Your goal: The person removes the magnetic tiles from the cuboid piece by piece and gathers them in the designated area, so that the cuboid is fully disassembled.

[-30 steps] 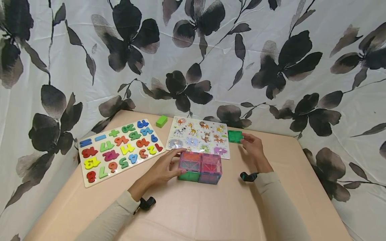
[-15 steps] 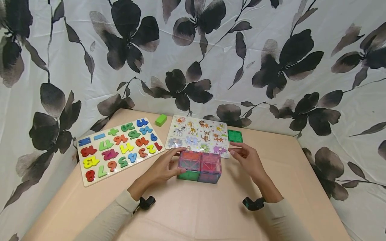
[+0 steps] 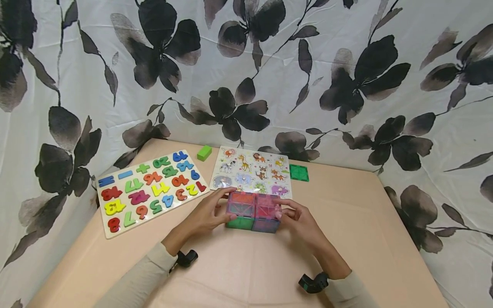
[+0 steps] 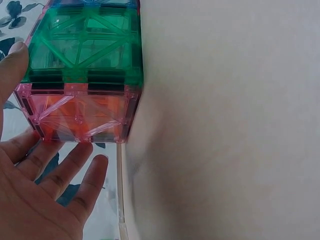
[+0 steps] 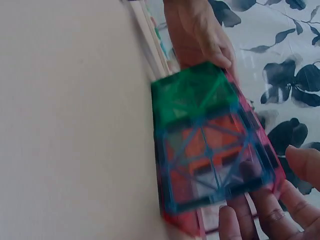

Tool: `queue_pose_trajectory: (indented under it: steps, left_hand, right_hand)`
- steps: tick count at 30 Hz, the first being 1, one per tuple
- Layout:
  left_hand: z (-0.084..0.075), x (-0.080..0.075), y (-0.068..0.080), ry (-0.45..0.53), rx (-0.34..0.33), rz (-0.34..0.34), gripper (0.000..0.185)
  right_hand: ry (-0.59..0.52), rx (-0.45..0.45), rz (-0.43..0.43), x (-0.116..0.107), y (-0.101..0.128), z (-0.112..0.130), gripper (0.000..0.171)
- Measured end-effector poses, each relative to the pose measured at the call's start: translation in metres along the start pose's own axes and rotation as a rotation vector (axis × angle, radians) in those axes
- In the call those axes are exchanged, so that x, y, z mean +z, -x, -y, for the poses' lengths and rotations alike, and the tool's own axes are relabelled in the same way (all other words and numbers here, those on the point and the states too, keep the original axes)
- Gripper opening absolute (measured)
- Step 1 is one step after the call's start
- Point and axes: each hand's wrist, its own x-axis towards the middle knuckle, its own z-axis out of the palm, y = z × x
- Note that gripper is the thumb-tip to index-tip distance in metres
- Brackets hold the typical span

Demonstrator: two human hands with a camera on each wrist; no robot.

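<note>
I count one block of translucent plastic magnetic tiles (image 3: 254, 211), two cubes side by side, sitting at centre frame in the head view on the table (image 3: 366, 239). Its top faces are pink and red, its near faces green and blue, each square panel ribbed with diagonal struts. My left hand (image 3: 206, 214) presses against the block's left end with fingers spread along the top and far edge and the thumb on the green face; the left wrist view shows the fingers straight and relaxed rather than wrapped. My right hand (image 3: 298, 218) meets the right end, fingers curled against the red cube's side and gripping it.

Beyond the block I count two flat puzzle boards. One wooden number puzzle board (image 3: 150, 188) lies at left of centre, filled with chunky coloured numerals. One animal peg puzzle board (image 3: 252, 173) lies just behind the block, printed with cartoon animals. One loose flat green square tile (image 3: 299, 173) rests just right of that board, and one small solid green block (image 3: 204, 152) lies between the two boards' far corners.

The table is covered in smooth, slightly creased beige cloth. A white curtain with large black flower prints (image 3: 246, 72) hangs wrinkled behind and around it, filling the upper frame.
</note>
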Motion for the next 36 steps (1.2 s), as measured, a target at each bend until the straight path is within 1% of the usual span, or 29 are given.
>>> queue_pose_trajectory:
  steps: [6, 10, 13, 17, 21, 27, 33, 36]
  left_hand:
    - [0.002, 0.0, 0.0, -0.009, 0.003, -0.004, 0.081]
    - [0.001, 0.0, 0.0, -0.013, 0.007, -0.006, 0.081]
    - [0.001, 0.0, 0.0, -0.018, 0.003, -0.01, 0.081]
    - [0.001, 0.0, 0.0, -0.017, -0.008, -0.007, 0.081]
    - [0.0, -0.001, 0.0, -0.011, -0.018, -0.002, 0.082]
    - [0.001, 0.0, 0.001, -0.021, -0.016, -0.006, 0.081]
    - [0.001, 0.0, 0.0, -0.018, -0.004, -0.003, 0.082]
    - [0.002, 0.0, 0.0, -0.021, -0.011, -0.001, 0.082]
  right_hand:
    - [-0.075, 0.043, -0.013, 0.007, -0.003, 0.003, 0.044]
    - [-0.117, 0.044, -0.029, 0.009, -0.003, 0.007, 0.043]
    - [-0.127, 0.037, -0.039, 0.01, -0.003, 0.011, 0.042]
    - [-0.11, 0.023, -0.047, 0.01, -0.002, 0.015, 0.044]
    - [-0.058, -0.017, -0.053, 0.01, 0.0, 0.018, 0.045]
    - [0.045, -0.12, -0.057, 0.01, 0.003, 0.022, 0.043]
    - [0.172, -0.188, -0.116, 0.011, 0.005, 0.028, 0.035]
    - [0.186, -0.211, -0.152, 0.007, 0.006, 0.032, 0.034]
